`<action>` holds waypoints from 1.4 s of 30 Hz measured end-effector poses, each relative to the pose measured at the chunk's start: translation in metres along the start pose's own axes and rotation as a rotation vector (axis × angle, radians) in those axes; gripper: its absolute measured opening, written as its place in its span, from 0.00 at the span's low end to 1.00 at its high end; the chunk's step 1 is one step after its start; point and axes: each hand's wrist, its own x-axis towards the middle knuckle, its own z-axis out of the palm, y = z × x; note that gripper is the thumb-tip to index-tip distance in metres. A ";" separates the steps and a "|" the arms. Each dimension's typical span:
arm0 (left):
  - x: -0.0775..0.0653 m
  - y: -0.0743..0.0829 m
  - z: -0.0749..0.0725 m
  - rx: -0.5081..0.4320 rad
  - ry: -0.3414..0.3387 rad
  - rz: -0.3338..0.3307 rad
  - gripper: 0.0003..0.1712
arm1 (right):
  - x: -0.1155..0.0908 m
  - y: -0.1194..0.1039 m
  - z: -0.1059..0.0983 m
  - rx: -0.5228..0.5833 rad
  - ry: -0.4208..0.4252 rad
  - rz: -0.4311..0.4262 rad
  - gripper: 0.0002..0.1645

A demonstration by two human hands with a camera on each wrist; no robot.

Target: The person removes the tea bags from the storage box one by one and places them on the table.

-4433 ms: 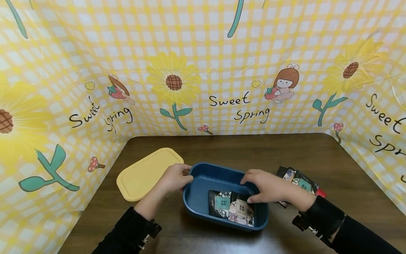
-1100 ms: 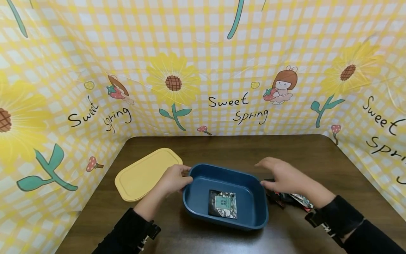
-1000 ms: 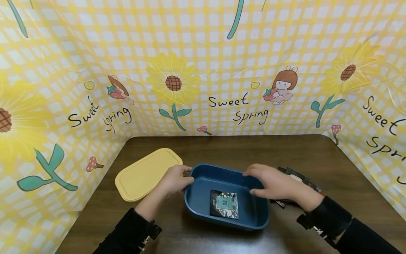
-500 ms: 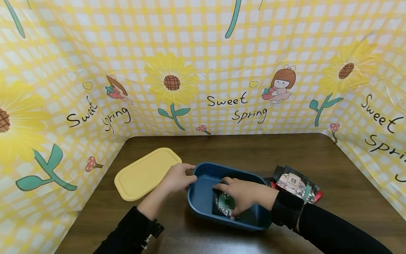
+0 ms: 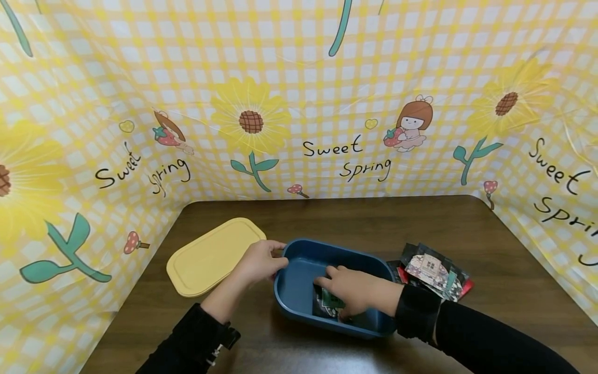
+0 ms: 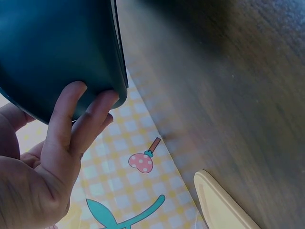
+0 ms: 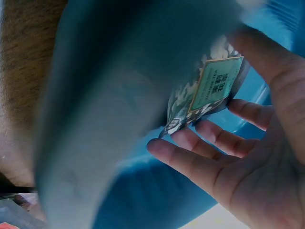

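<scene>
A dark blue box [image 5: 299, 265] stands on the table, its wall filling part of the left wrist view. My left hand [image 5: 258, 265] holds its left end, thumb at the rim and fingers on the outer wall. Inside the box lies one flat black sachet [image 5: 323, 305] with a teal label and floral print. My right hand [image 5: 355, 291] reaches down over this sachet and grips it by its edges. The right wrist view shows the right hand's fingertips [image 7: 159, 147] along one edge of the sachet [image 7: 217, 83], with the thumb at the opposite side.
A yellow lid [image 5: 215, 257] lies left of the box, beside the left forearm. Several more sachets [image 5: 432, 270] are piled on the brown table [image 5: 327, 218] to the right. A yellow checked cloth [image 5: 289, 104] walls in the back and sides.
The sachet with the pale label has left the box and a similar one now tops the pile. My right hand went right, then came back onto the teal-labelled sachet. My left hand stays on the box.
</scene>
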 end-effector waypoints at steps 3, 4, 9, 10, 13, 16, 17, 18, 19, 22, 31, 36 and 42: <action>0.000 -0.001 0.000 0.000 0.001 -0.002 0.23 | -0.006 -0.008 -0.009 0.005 -0.006 0.023 0.49; 0.000 -0.001 0.000 -0.001 0.000 -0.002 0.23 | -0.008 -0.009 -0.009 0.004 -0.003 0.024 0.49; 0.000 -0.002 0.000 -0.002 0.002 -0.002 0.23 | -0.009 -0.002 -0.004 0.026 0.031 -0.012 0.47; 0.000 -0.002 0.000 -0.002 0.003 -0.003 0.23 | -0.008 0.000 -0.002 0.034 0.039 -0.021 0.47; 0.000 -0.003 0.000 -0.005 0.007 -0.006 0.23 | -0.004 0.017 0.012 0.055 0.091 -0.074 0.47; 0.000 -0.004 0.001 -0.005 0.008 -0.008 0.24 | -0.007 0.029 0.015 0.086 0.144 -0.116 0.47; 0.000 -0.005 0.000 -0.005 0.010 -0.009 0.24 | -0.011 0.031 0.012 0.104 0.160 -0.122 0.47; 0.000 -0.005 0.000 -0.006 0.012 -0.011 0.24 | -0.016 0.031 0.007 0.122 0.174 -0.126 0.46; -0.001 -0.005 0.000 -0.006 0.014 -0.013 0.24 | -0.024 0.027 -0.004 0.154 0.180 -0.110 0.46; -0.001 -0.007 -0.002 -0.005 0.020 -0.018 0.24 | -0.046 0.022 -0.031 0.213 0.223 -0.075 0.46; -0.001 -0.013 -0.011 -0.004 0.014 -0.029 0.25 | -0.099 0.056 -0.067 0.200 0.439 0.051 0.46; -0.001 -0.018 -0.014 0.002 0.017 -0.033 0.26 | -0.120 0.082 -0.062 0.235 0.446 0.139 0.47; 0.000 -0.022 -0.016 0.001 0.040 -0.042 0.25 | -0.133 0.108 -0.046 0.257 0.409 0.238 0.47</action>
